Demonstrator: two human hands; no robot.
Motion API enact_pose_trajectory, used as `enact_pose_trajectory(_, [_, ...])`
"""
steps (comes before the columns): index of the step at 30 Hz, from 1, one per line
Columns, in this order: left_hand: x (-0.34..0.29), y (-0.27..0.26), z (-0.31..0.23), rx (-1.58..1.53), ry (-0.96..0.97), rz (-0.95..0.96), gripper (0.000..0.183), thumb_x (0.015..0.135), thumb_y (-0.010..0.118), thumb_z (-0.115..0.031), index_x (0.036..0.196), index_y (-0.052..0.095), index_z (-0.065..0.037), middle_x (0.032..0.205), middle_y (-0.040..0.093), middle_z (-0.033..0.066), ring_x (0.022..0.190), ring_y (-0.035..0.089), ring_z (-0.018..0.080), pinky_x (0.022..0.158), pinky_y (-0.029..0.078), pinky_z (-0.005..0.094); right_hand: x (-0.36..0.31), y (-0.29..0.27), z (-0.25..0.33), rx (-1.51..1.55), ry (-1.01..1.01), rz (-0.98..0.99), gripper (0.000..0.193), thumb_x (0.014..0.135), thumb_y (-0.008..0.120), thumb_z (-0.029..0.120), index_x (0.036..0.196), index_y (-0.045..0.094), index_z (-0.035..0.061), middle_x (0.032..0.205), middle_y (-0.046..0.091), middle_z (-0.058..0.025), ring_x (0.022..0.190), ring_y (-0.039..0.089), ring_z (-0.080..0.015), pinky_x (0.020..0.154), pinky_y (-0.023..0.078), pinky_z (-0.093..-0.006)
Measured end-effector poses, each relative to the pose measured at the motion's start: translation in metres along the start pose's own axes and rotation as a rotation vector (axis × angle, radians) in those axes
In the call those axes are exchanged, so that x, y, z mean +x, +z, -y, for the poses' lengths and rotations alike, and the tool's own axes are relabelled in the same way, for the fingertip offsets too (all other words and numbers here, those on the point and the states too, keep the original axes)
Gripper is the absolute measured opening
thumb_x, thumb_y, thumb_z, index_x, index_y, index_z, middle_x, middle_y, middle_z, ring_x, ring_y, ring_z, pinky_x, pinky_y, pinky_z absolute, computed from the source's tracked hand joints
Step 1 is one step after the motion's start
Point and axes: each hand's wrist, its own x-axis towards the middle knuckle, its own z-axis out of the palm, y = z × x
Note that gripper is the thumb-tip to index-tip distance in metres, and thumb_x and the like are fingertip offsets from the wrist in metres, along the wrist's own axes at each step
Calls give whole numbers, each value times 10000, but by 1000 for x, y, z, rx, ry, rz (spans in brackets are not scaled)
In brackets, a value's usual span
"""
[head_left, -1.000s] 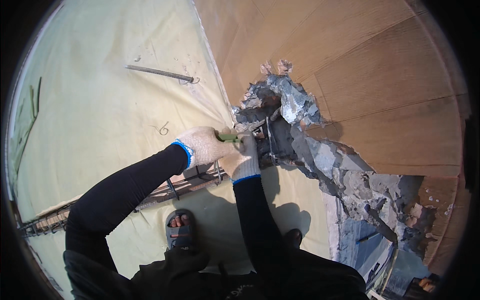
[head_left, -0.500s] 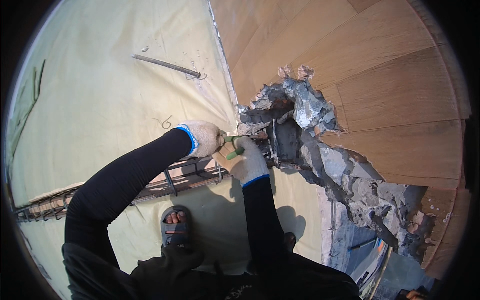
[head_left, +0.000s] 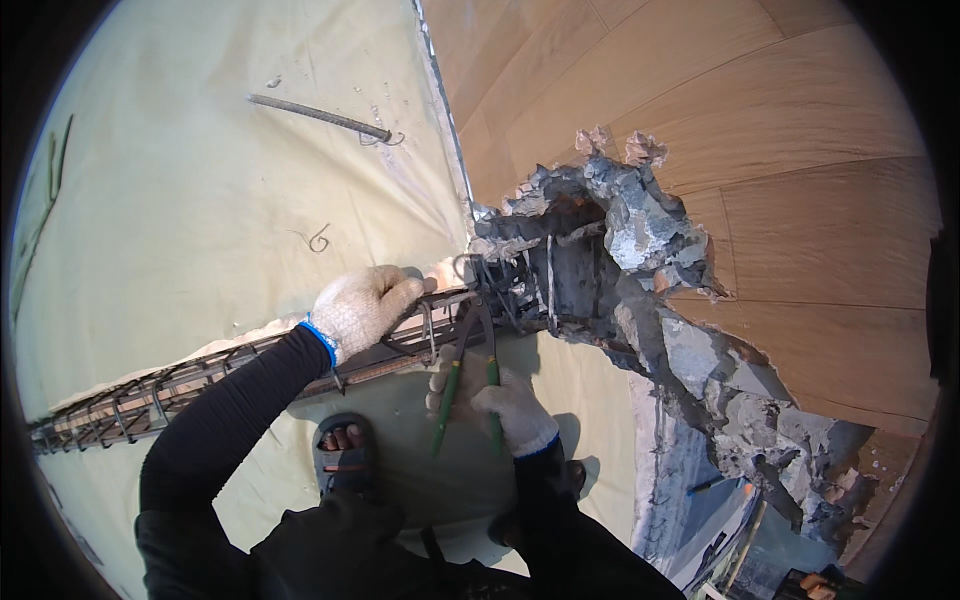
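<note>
Here the left hand point(head_left: 362, 308) grips the rebar cage point(head_left: 200, 375); right hand point(head_left: 500, 405) holds pincers point(head_left: 468, 370).

Bright daylight lit the scene evenly, with soft shadows beneath the person. The fisheye view bent straight lines near its black rim; the centre stayed sharp, without glare.

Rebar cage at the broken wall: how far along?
Done: grey concrete broken open, long rusty rebar cage run into the gap. In hand: left hand steadies the cage, right hand works green-handled pliers at the joint. Left: hole unfilled, loose steel bar unused.
</note>
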Motion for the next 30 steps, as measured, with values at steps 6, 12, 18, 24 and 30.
enact_pose_trajectory(6, [124, 56, -6, 224, 883, -273, 333, 913, 734, -185, 1232, 754, -91, 1106, 774, 182, 1060, 750, 406, 920, 616, 513, -60, -33, -5, -109, 88, -45, 753, 922, 631, 115, 1641, 446, -8, 1462, 664, -247, 1323, 704, -392, 1140, 576, -574])
enact_pose_trajectory(12, [144, 101, -42, 339, 912, -245, 464, 915, 823, -304, 1304, 708, -78, 1249, 730, 159, 1178, 720, 403, 984, 591, 505, -97, -27, -30, 71, 55, -153, 857, 967, 696, 273, 1715, 374, 8, 1607, 573, -248, 1444, 626, -389, 1204, 524, -545])
enact_pose_trajectory(18, [150, 119, -56, 419, 949, -264, 289, 904, 764, -300, 1081, 732, -74, 1024, 747, 138, 984, 750, 367, 822, 597, 508, -83, 21, -44, -177, 109, -125, 1048, 878, 738, 307, 1755, 276, -34, 1687, 490, -188, 1543, 531, -327, 1287, 446, -503])
enact_pose_trajectory(24, [184, 137, -43, 440, 1008, -260, 186, 908, 689, -264, 976, 766, -109, 943, 762, 122, 923, 759, 351, 789, 579, 499, -64, 30, -66, -25, 119, -117, 963, 900, 751, 310, 1707, 371, -54, 1597, 576, -173, 1506, 571, -291, 1271, 458, -447])
enact_pose_trajectory(30, [217, 182, -11, -68, 924, -336, 227, 1002, 645, -287, 1082, 771, -115, 977, 775, 104, 935, 752, 349, 805, 581, 464, -51, 30, -53, -84, 67, -190, 949, 848, 660, 181, 1725, 358, -18, 1553, 612, -178, 1430, 623, -324, 1231, 497, -488])
